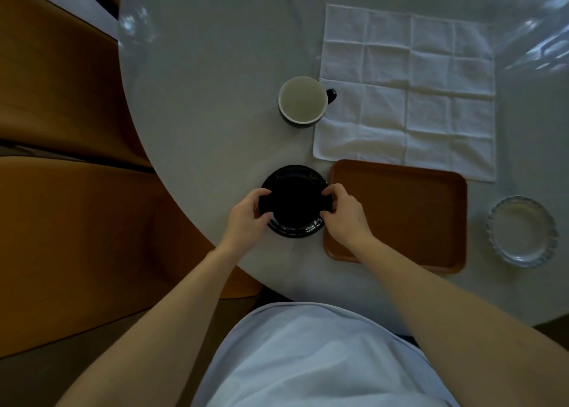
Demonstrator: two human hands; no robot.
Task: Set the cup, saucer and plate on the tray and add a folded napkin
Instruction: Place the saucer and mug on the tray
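A black saucer [294,191] sits on the white table just left of the brown tray [409,209]. My left hand [246,215] grips its left rim and my right hand [345,212] grips its right rim, thumbs over the edge. Farther back stands a dark cup [303,100] with a pale inside, its handle pointing right. A white napkin [409,89] lies unfolded and flat behind the tray, its near edge touching the tray's far side. A clear glass plate [522,231] rests to the right of the tray.
The round white table [200,98] curves away on the left, with its edge close to my body. Brown wooden seating [61,160] fills the space to the left, below the table edge.
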